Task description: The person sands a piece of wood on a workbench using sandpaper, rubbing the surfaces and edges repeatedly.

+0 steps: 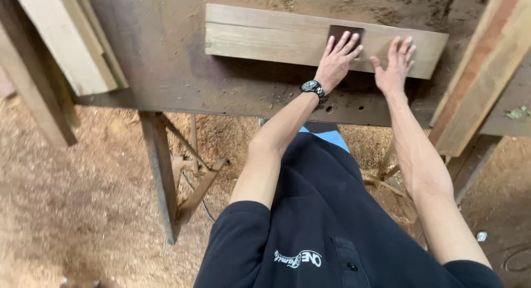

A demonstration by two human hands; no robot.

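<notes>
A light wooden plank (265,36) lies flat across a dark, dusty workbench (166,72). My left hand (338,60), with a wristwatch on the wrist, presses a dark brown sheet of sandpaper (343,31) against the plank's top face, fingers spread over it. Just to its right, my right hand (395,67) rests flat on the plank with its fingers apart, holding nothing.
Pale boards (66,39) lean at the bench's left end and reddish planks (481,72) slant across its right end. The bench's metal leg and braces (163,177) stand below on a floor covered in sawdust (72,199). A cable lies at the lower right.
</notes>
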